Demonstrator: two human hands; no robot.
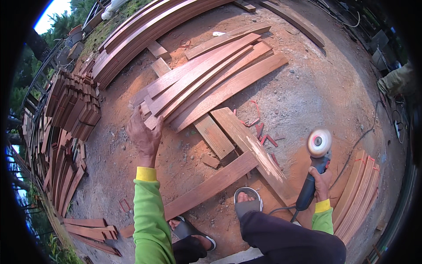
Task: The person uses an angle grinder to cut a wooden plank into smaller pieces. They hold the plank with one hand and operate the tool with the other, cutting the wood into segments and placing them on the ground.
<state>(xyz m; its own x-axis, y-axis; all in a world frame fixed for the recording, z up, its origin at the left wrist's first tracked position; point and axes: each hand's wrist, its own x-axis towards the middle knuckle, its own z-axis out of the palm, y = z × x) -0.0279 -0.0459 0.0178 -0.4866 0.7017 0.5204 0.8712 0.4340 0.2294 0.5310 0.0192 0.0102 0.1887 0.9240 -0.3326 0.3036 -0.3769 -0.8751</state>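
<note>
In right hand [321, 182], one grinder [305, 193], one disc [319, 142]

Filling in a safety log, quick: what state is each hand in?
Left hand: at the ends of the boards; grip cannot be told.
Right hand: closed, holding the grinder.

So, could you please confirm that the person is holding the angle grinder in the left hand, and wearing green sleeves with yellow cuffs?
Not quite: the head view shows the angle grinder in the right hand, not the left. The green sleeves with yellow cuffs are right.
</note>
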